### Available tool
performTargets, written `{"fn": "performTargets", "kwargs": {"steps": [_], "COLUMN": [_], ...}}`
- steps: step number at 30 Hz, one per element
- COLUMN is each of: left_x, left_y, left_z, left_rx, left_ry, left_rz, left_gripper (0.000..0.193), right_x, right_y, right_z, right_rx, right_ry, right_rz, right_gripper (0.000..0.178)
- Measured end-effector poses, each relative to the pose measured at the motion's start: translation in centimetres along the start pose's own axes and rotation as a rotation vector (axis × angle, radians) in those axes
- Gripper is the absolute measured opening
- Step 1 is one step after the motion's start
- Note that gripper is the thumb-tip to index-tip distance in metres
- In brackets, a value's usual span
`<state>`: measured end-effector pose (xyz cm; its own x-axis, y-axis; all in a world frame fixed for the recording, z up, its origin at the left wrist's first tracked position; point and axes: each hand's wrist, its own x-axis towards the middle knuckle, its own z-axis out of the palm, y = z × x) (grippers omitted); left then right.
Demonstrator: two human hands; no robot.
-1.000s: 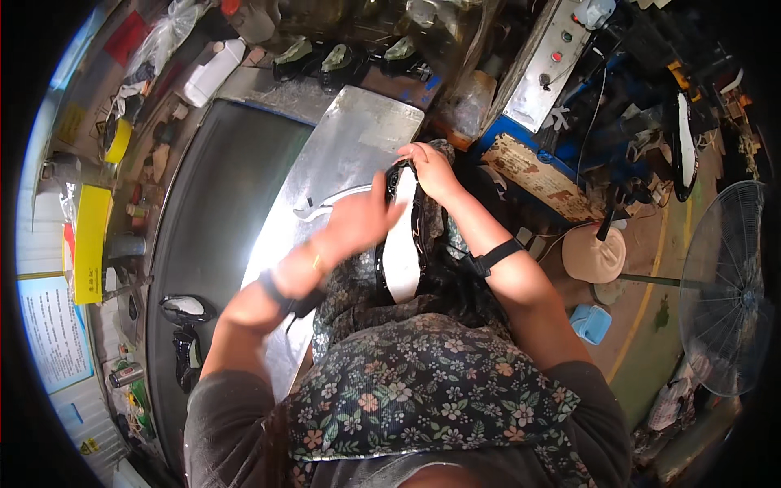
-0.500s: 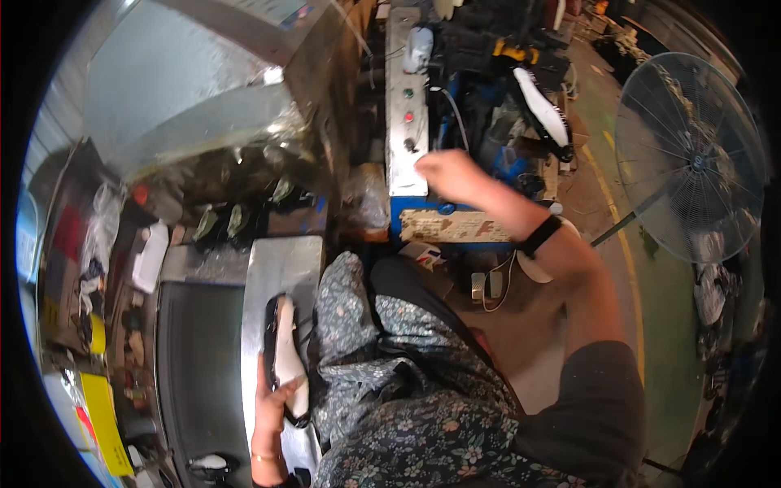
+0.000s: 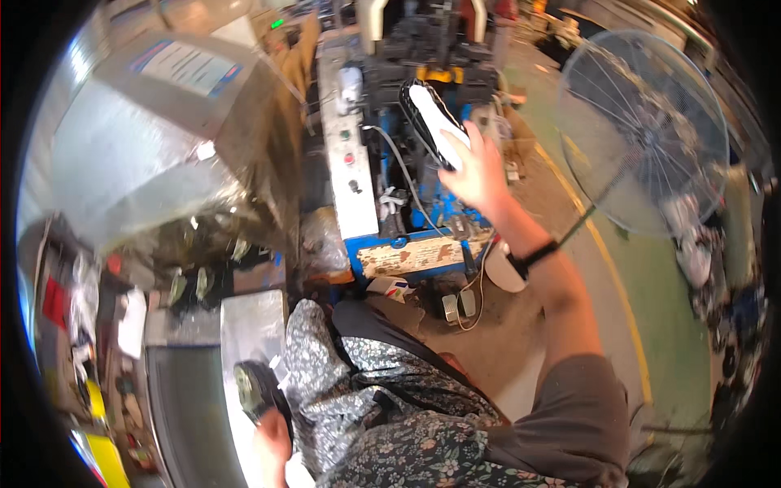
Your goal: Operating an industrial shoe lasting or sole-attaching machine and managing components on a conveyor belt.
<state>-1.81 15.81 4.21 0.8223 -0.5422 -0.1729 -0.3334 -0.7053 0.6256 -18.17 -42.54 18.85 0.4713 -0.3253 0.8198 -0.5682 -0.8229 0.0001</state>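
Observation:
At the machine, my right hand point(image 3: 480, 172) is closed around the near end of a shoe point(image 3: 433, 122). This shoe has a black upper and a long white underside that faces up. Down at the lower left, my left hand point(image 3: 274, 435) grips another dark shoe point(image 3: 254, 389), blurred by motion, with a greenish part showing. That second shoe is over a pale metal ledge point(image 3: 244, 317) beside my lap. My palm and fingers hide part of each shoe.
The machine's control panel point(image 3: 351, 175) has buttons, and a white cable point(image 3: 399, 159) loops beside it. A large caged fan point(image 3: 647, 134) stands at the right. To the left are a metal-hooded unit point(image 3: 122, 146) and a dark conveyor belt point(image 3: 185, 407).
My right hand has left the control panel and taken hold of the shoe at the machine. The shoe in my left hand has turned, its white underside now out of sight. The view has shifted.

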Motion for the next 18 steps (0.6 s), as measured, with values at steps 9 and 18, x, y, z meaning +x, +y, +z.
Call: {"fn": "performTargets", "kwargs": {"steps": [9, 18], "left_x": [12.2, 8.5], "left_y": [17.2, 9.8], "left_z": [1.3, 9.8], "left_rx": [-1.489, -0.897], "left_ry": [-0.078, -0.529], "left_rz": [-0.113, 0.176], "left_gripper": [0.083, 0.069], "right_x": [-13.9, -18.3], "right_y": [-23.9, -23.8], "right_z": [-6.7, -3.4], "right_rx": [1.254, 1.875], "right_ry": [-0.688, -0.893], "right_rz": [-0.073, 0.081], "right_gripper": [0.098, 0.049]}}
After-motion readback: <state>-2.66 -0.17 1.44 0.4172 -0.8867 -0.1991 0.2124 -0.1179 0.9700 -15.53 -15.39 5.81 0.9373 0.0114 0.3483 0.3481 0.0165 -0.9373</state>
